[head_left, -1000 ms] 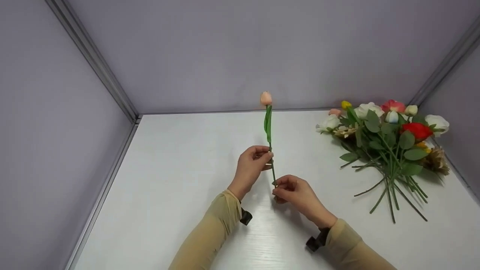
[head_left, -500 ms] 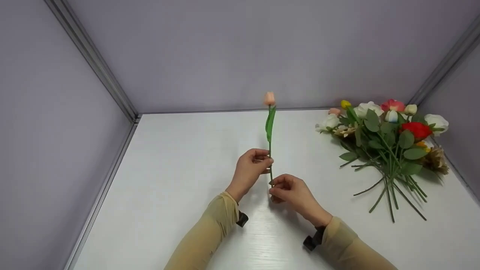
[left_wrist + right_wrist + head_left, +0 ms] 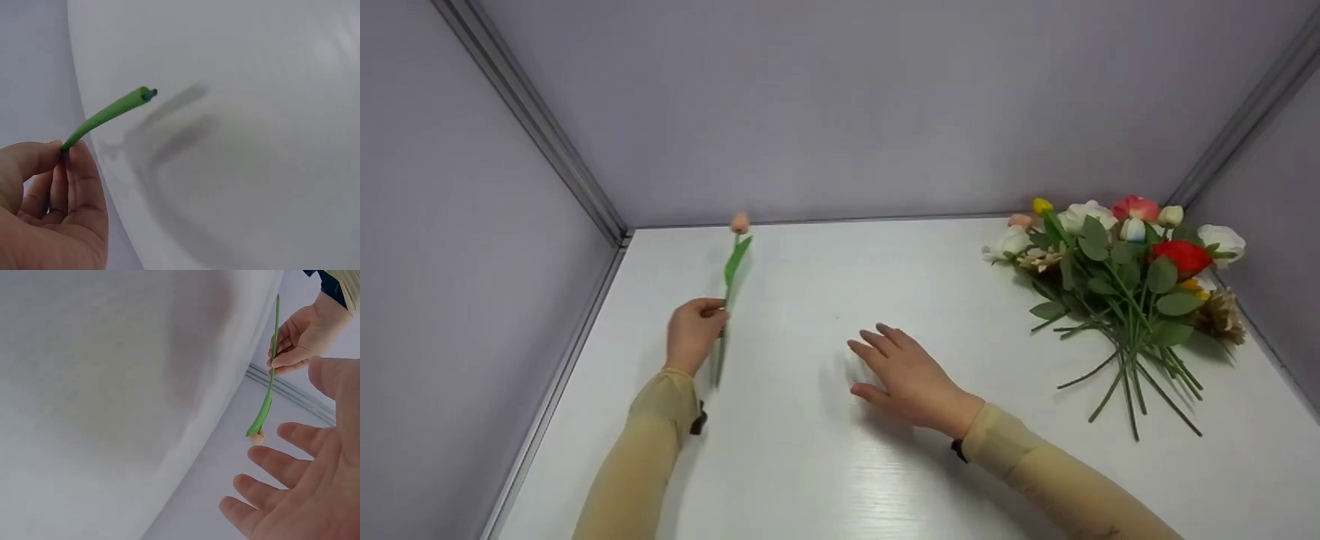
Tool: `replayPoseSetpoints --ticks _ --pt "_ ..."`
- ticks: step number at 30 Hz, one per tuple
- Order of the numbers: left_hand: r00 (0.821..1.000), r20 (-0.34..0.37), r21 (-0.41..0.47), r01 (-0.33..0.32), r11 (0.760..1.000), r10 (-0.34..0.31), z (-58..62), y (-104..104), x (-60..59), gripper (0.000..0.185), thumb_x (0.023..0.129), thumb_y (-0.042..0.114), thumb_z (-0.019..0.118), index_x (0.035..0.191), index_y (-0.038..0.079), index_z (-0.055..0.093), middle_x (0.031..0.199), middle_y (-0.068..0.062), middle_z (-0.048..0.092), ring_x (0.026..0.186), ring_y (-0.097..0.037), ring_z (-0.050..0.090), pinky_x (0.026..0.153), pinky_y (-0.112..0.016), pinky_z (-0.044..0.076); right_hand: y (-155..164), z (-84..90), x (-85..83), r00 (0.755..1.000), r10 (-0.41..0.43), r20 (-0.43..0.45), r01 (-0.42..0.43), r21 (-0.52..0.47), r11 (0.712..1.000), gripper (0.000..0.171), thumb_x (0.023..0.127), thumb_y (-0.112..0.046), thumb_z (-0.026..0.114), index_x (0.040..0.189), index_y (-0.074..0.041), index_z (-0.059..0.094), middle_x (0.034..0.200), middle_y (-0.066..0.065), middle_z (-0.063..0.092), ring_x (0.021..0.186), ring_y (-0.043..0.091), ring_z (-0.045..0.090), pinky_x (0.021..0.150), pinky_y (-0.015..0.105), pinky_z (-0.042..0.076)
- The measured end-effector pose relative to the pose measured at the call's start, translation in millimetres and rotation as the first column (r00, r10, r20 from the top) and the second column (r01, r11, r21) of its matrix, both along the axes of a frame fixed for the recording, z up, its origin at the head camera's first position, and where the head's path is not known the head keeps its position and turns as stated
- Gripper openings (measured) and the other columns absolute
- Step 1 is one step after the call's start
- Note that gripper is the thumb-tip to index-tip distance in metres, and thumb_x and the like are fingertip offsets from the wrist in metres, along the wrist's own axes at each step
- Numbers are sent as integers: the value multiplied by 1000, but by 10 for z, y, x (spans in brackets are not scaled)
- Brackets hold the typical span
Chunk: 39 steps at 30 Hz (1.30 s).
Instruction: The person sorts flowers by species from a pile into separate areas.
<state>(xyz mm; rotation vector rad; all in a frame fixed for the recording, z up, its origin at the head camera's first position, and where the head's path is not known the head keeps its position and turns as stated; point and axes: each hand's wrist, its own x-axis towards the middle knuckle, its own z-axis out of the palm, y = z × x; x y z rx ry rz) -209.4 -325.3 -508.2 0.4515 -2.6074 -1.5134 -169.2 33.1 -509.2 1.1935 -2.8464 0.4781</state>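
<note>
Head view: left grip (image 3: 692,337) pinches 1 tulip (image 3: 736,261); right grip (image 3: 911,381) spread wide.

Head view high, facing forward, down; wrist views close (tabletop (image 3: 795,450) shared).

Here's the flower heap (image 3: 1126,274) on the table (image 3: 810,277), its blooms (image 3: 1181,257) toward the back, its stems (image 3: 1129,390) toward the front. Look left of the heap: the right hand (image 3: 911,382), over the table. Farther left of the heap, the left hand (image 3: 694,334), and in it the tulip (image 3: 736,261), head to the back. Behind the heap, the back wall (image 3: 840,112); just to its right, the right wall (image 3: 1290,165); far off left, the left wall (image 3: 435,262).
</note>
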Motion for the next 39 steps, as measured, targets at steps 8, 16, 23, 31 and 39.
replayPoseSetpoints --ticks 8,16,23,31,39 --pt "983 6 -255 -173 951 181 -76 -660 55 29 100 4 57 123 -8 67 118 -27 67 110 -41 63 94 -51 51 -280 2 82 994 107 -28 -102 158 982 71 106 -60 40 164 -22 27 167 9 27 155 34 15 124 54 13" --pt "981 -51 -319 -194 928 188 -206 -766 71 28 100 3 52 118 -10 69 120 -29 66 114 -45 60 99 -54 47 -244 -59 132 991 130 -41 -119 191 974 69 107 -58 40 164 -21 28 166 11 29 154 36 18 123 55 15" --pt "986 -89 -457 -167 874 142 -284 -796 42 24 100 0 53 112 -13 69 111 -33 67 107 -49 62 92 -59 50 -131 -69 117 994 107 -9 -103 204 974 69 107 -59 39 164 -21 27 166 10 29 154 36 17 123 54 15" --pt "983 -119 -534 -184 825 142 -314 -828 87 20 100 -2 56 108 -15 68 101 -35 64 96 -52 63 83 -61 51 -81 -100 105 996 87 4 -86 202 976 69 106 -58 42 163 -21 29 166 10 30 154 36 18 124 54 15" --pt "986 -95 -489 -168 856 139 -282 -773 67 27 102 4 54 119 -15 65 110 -36 61 102 -53 61 87 -62 50 106 -111 46 999 46 5 -46 141 989 67 107 -55 44 161 -18 34 164 11 34 153 35 21 123 53 17"
